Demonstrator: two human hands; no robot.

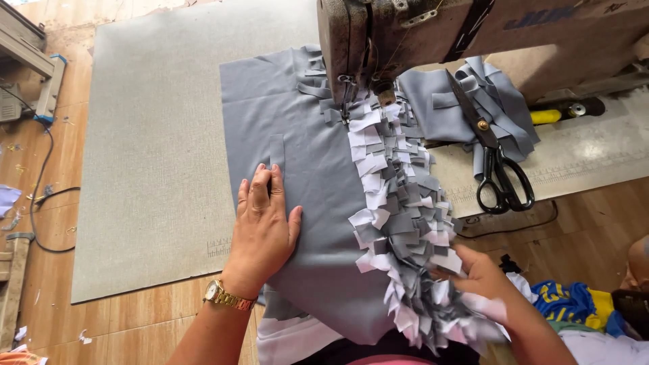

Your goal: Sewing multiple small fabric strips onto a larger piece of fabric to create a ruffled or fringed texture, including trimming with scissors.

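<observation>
A grey cloth panel (318, 169) lies flat on the sewing table, its far end under the head of a worn sewing machine (378, 40). A thick band of small grey and white fabric strips (399, 209) runs down its right side to the needle area (351, 94). My left hand (263, 226), with a gold watch on the wrist, presses flat on the grey cloth over a narrow grey strip (276, 154). My right hand (480, 274) grips the lower right edge of the strip band.
Black scissors (497, 159) lie on a pile of grey strips (473, 94) right of the machine. A grey mat (149, 149) covers the wooden table. A yellow-and-black tool (561, 111) sits far right. Cables trail at the left; coloured cloth lies lower right.
</observation>
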